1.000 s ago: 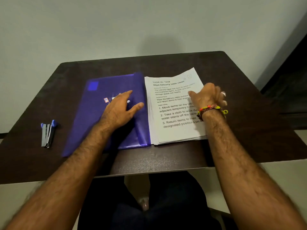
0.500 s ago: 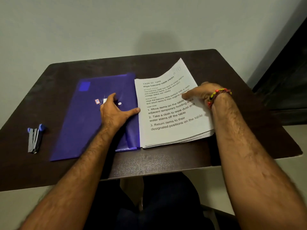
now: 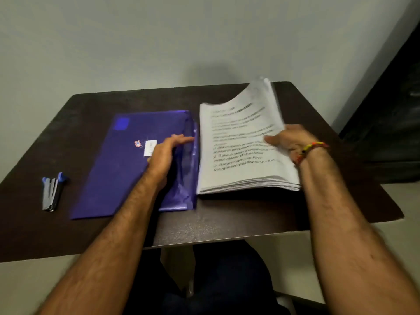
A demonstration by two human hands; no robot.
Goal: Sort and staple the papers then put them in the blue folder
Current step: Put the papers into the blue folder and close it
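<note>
Stapler (image 3: 51,192) lies at the bench's (image 3: 227,226) far left, untouched and well apart, likely parked until sorting is done. Blue folder (image 3: 127,169) lies flat beside the papers (image 3: 236,160), the left hand (image 3: 166,153) resting open on it, probably to steady it. The right hand (image 3: 289,140) grips the stack's right edge, lifting it clear of the bench, seemingly to sort.

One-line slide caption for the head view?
Right hand lifts paper stack; left hand rests on blue folder.
</note>
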